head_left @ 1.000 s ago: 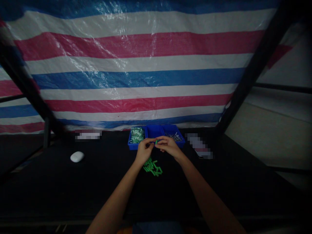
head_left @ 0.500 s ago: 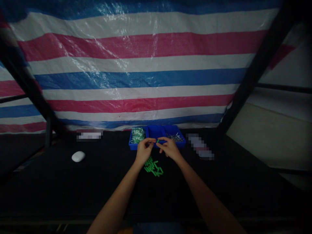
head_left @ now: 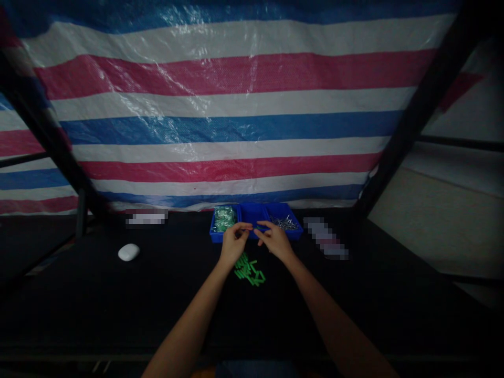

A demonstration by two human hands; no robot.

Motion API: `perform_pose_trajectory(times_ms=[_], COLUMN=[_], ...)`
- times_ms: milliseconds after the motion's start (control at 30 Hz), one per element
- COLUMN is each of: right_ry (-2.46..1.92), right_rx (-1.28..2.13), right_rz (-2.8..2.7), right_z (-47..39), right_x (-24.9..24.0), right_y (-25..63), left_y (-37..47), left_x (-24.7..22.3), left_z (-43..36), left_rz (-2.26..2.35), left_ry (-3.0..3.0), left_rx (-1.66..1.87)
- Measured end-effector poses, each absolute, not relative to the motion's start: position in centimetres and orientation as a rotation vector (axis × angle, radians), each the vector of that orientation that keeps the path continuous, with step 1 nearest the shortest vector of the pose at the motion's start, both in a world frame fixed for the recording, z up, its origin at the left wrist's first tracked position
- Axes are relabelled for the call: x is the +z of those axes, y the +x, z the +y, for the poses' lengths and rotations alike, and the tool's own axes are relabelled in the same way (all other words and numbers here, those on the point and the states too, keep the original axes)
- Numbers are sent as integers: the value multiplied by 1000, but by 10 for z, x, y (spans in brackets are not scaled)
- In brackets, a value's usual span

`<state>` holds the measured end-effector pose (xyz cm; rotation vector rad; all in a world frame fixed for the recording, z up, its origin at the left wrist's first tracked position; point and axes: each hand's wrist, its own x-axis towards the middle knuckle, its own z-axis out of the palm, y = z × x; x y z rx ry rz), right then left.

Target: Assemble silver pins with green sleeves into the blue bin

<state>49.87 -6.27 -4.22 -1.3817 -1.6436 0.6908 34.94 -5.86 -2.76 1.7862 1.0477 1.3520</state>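
l hand (head_left: 235, 239) in near-closed pinch, r hand (head_left: 275, 240) thumb/index slightly apart, both at near side of blue tray (head_left: 217, 238); can't tell if either grips anything. risk imo: loose pinch drops whatever's held, or l wrist brushes green pieces (head_left: 244, 268) on black table (head_left: 165, 278) & scatters them. count: 2 hands, 1 tray w/ 3 compartments, 1 white obj (head_left: 128, 252), 1 blurred strip (head_left: 146, 217), 1 blurred slab (head_left: 326, 239); green pcs & metal pins (head_left: 284, 224) overlap, no reliable qty.
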Motion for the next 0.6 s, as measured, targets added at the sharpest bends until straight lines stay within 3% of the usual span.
perform_pose_trajectory(times_ms=[233,400,600], right_ry=[-1154,-1144,-1194], right_rx=[1022,1134,1037], right_rz=[-1891,-2191,-2358], right_z=[-70,-73,-76], right_x=[-32,-38,-39], right_y=[506,508,506], left_y=[344,302,183], left_x=[-20,-10,-7], left_z=[-61,-52,-28], left_rz=[1106,1488,2269], left_ry=[1753,1681,1697], left_rx=[1476,1679,1255])
